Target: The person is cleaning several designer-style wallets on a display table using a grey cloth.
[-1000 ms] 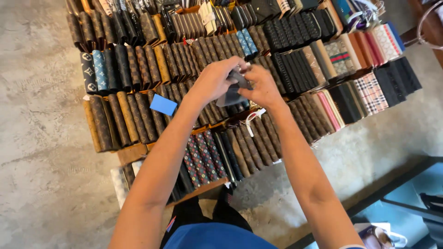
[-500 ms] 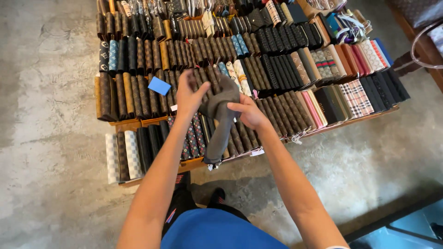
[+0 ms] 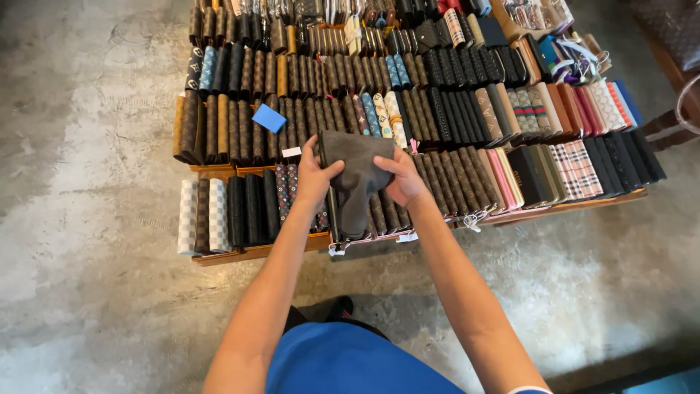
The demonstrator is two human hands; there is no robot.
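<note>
Both my hands hold a dark grey cloth pouch [image 3: 359,179] above rows of wallets. My left hand [image 3: 315,175] grips its left edge near the top corner. My right hand [image 3: 403,175] holds its right side, fingers curled under the fabric. The pouch hangs down loosely between them, its lower end over the front row of wallets [image 3: 379,215]. A small white tag on a string [image 3: 337,249] dangles below it.
Low wooden trays [image 3: 255,252] on a concrete floor [image 3: 87,219] hold several rows of upright wallets in brown, black, blue, pink and checked patterns. A blue card [image 3: 269,117] lies on the brown row. A dark bag [image 3: 671,29] stands at far right.
The grey pouch has been unfolded and spread out; my left hand, open beside it half a second ago, now grips its left edge. The view has shifted slightly.
</note>
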